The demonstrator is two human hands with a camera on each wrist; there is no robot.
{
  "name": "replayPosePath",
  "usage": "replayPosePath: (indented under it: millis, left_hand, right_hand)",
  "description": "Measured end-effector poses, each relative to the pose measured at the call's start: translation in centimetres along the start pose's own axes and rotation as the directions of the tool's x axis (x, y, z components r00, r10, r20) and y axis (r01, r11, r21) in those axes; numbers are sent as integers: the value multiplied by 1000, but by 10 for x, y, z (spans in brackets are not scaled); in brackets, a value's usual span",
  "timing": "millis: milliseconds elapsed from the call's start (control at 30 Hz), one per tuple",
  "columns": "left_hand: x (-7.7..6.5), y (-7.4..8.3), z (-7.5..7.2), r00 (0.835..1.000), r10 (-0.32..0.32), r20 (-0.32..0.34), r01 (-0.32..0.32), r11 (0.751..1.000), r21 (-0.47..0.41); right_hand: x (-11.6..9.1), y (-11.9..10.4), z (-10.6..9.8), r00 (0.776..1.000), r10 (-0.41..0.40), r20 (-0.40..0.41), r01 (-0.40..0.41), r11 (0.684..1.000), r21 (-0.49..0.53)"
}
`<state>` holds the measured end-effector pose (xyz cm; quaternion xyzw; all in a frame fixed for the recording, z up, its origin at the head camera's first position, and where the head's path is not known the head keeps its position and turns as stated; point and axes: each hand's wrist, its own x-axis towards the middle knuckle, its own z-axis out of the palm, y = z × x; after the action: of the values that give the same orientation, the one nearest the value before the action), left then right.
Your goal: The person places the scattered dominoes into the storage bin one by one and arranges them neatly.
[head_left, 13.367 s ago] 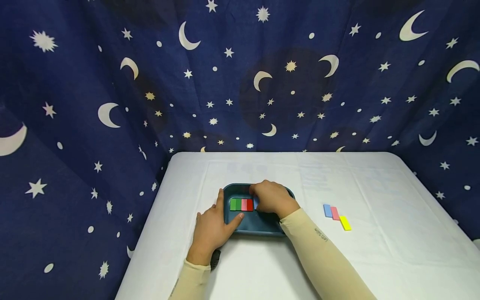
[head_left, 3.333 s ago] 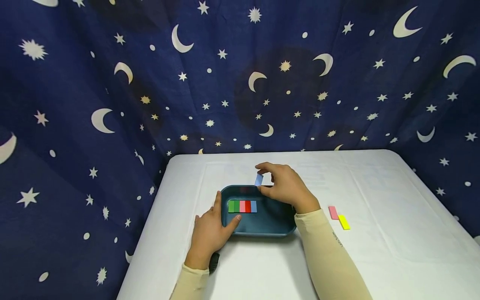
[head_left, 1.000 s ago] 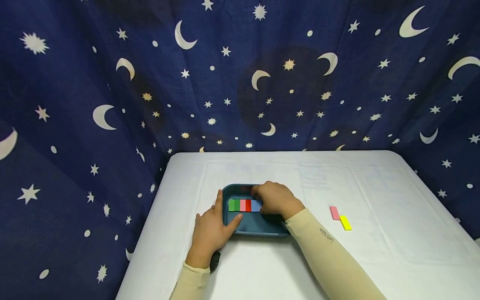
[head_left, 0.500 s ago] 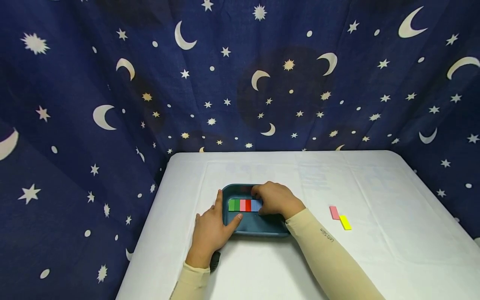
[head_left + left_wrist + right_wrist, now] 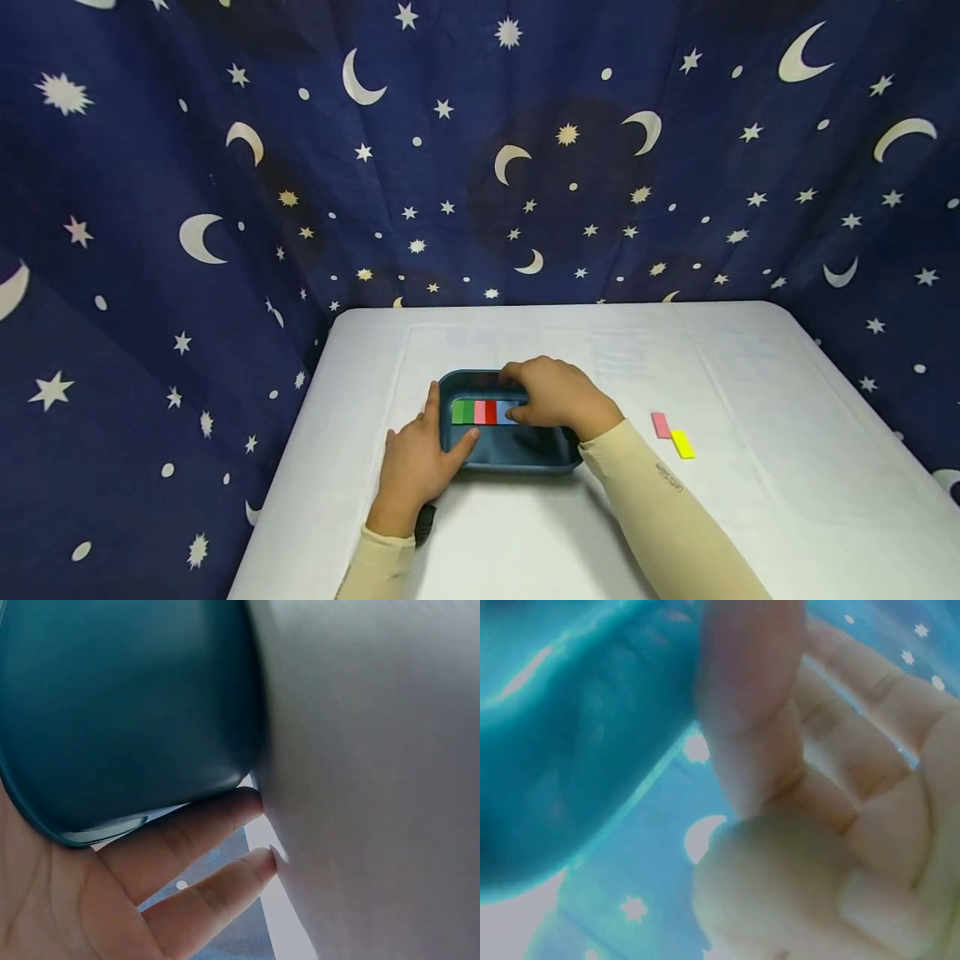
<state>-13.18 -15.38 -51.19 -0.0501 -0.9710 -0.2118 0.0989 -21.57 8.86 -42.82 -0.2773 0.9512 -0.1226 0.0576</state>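
Note:
My left hand (image 5: 412,462) holds the left end of a dark teal tray (image 5: 517,469), thumb over the rim and straight fingers along the outer wall. In the left wrist view two fingers (image 5: 214,900) lie beside the tray's outside. A row of small flat tiles lies in the tray: light green, dark green, pink, red (image 5: 491,412) and blue (image 5: 504,411). Over the row's right end is my right hand (image 5: 562,396), which partly hides a second blue tile. In the right wrist view its thumb and fingers (image 5: 750,690) are apart, with no tile seen between them.
Right of the tray, a pink tile (image 5: 661,425) and a yellow tile (image 5: 682,444) lie on the white-covered table (image 5: 795,467), almost touching at a corner. A dark blue curtain (image 5: 465,167) with moons and stars stands behind the table and at its sides.
Over the longer span, two blue tiles have joined the right end of the row. In the last half second my right hand has lifted slightly off the row; the left hand stays at the tray.

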Motion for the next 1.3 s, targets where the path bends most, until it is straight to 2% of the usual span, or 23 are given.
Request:
replayPosePath:
  millis: [233,400,600,833,900,1067,1167,1300]
  left_hand:
    - [-4,-3,0,1000,-8,5,8,1000,-7]
    - [-5,-7,2,1000,-20,8,20,1000,-9]
    - [-4,-4,4,1000,-16,22,16,1000,-23]
    - [-4,-3,5,1000,-14,22,14,1000,-18]
    - [-5,-3,5,1000,-9,20,10,1000,-19]
    - [-5,-4,4,1000,-11,7,11,1000,-20]
    - [-3,-2,5,1000,-5,-3,5,1000,-27]
    - [-2,0,7,1000,2,-3,-2,1000,-27]
  right_hand:
    - [-23,4,-11,993,-28,-118,26,1000,-15]
    - [-39,11,-17,969,-66,-237,67,998,-1]
    - [-61,29,-17,927,-67,-370,76,997,11]
    - [-83,58,1,845,-86,-528,86,996,-25]
    - [-90,65,6,832,-80,-549,76,997,-30]
    - [-100,79,15,833,-65,-549,56,998,-33]
    - [-108,89,18,849,-47,-526,36,999,-30]
    - [-121,103,25,876,17,-482,-24,1000,-10]
